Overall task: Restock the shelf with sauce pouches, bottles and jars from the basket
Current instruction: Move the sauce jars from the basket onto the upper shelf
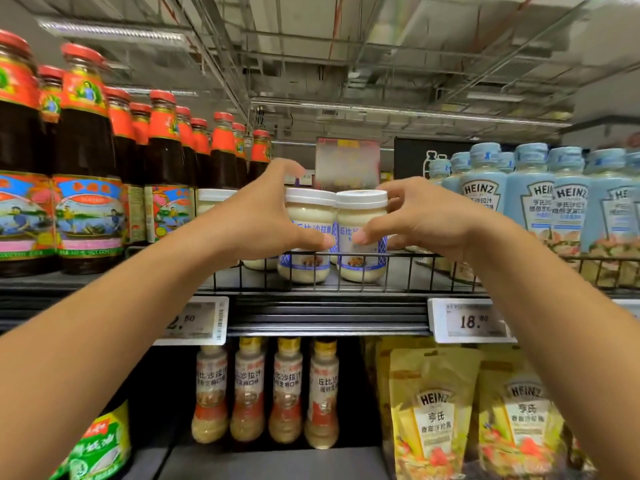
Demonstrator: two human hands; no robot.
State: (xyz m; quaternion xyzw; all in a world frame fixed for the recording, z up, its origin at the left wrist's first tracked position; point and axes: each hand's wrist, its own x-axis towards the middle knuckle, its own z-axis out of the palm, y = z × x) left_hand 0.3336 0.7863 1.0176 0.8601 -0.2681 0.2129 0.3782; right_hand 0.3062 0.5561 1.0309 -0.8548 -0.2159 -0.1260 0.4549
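A person's left hand (263, 209) and right hand (426, 216) each grip a white-lidded jar of pale dressing on the upper shelf (325, 308) of a supermarket aisle. The left hand's thumb lies across the front of the left jar (308, 237), with its fingers curled over behind the lid. The right hand pinches the right jar (362, 237) between the thumb on its label and the fingers wrapped round its far side. The 2 jars stand upright and side by side, touching at the lids, just behind the wire rail (408, 268). They appear to rest on the shelf deck, though the rail blurs their bases.

At 9 o'clock from the jars stand rows of dark sauce bottles (86, 150) with red caps. At 3 o'clock is a block of pale blue Heinz bottles (533, 199). At 12 o'clock, behind the jars, hangs a blurred sign (348, 164). Price tags (471, 320) are clipped to the shelf edge. On the shelf below, 4 slim dressing bottles (287, 389) stand at 6 o'clock, yellow Heinz pouches (433, 410) at 5 o'clock, and a green pack (100, 441) at 7 o'clock.
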